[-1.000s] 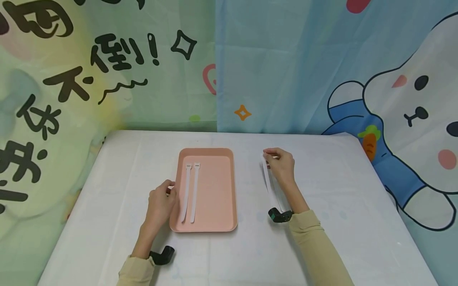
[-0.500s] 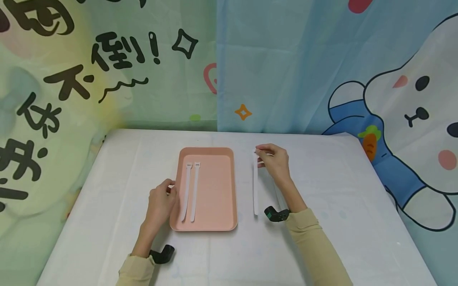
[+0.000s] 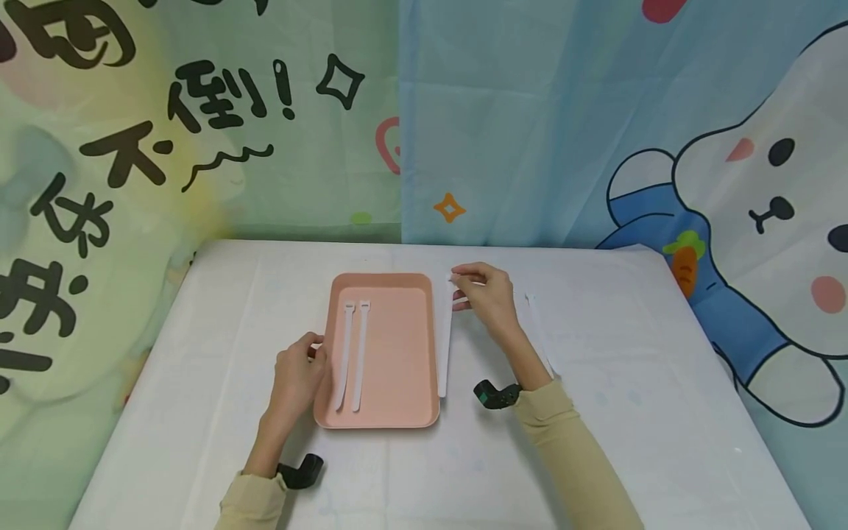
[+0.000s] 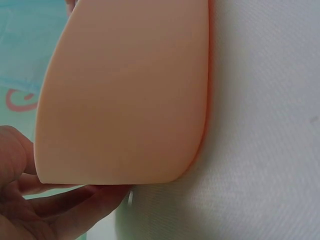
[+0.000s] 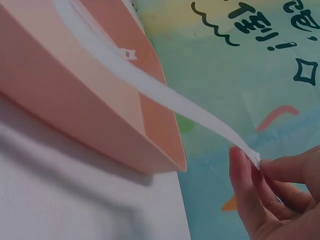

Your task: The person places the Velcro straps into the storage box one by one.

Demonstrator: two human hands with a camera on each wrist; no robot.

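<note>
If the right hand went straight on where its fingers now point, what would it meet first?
Probably the pink tray, near its far right corner; the height of the right hand is unclear, so it might pass above.

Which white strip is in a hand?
The strip pinched by the right hand; the other strips lie in the tray or on the table.

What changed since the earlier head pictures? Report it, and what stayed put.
The right hand moved leftward, carrying the white strip it pinches at one end; that strip now shows at the right edge of the tray in the head view. Nothing was newly taken or let go. The tray, the two strips lying on it, and the left hand at its left edge stayed put.
</note>
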